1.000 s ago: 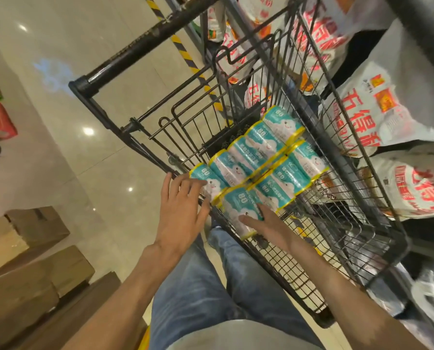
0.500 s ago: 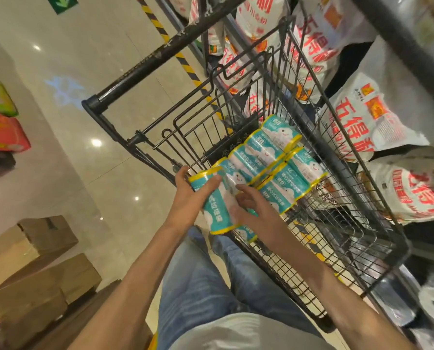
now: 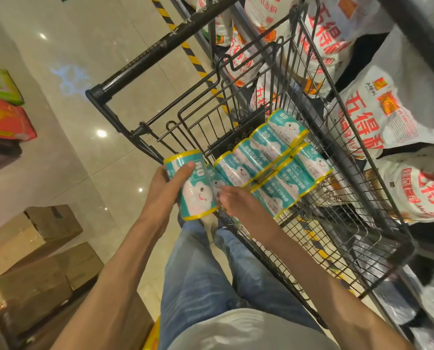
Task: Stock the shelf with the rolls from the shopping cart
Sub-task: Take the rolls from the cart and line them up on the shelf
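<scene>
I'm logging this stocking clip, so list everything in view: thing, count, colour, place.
held roll: one, teal and white with yellow ends, lifted at the cart's near edge
rolls in cart: about seven, same colours, two rows
shopping cart: one, black wire, centre
rice sacks: several, white with red print, right
cardboard boxes: several, brown, lower left
colourful packs: two, green and red, left
left hand: grips the held roll
right hand: reaches among the rolls, grip unclear

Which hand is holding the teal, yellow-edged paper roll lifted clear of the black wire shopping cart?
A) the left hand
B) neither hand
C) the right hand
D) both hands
A: the left hand wraps the lifted teal roll, while the right hand reaches toward rolls lying in the black wire cart.
</scene>
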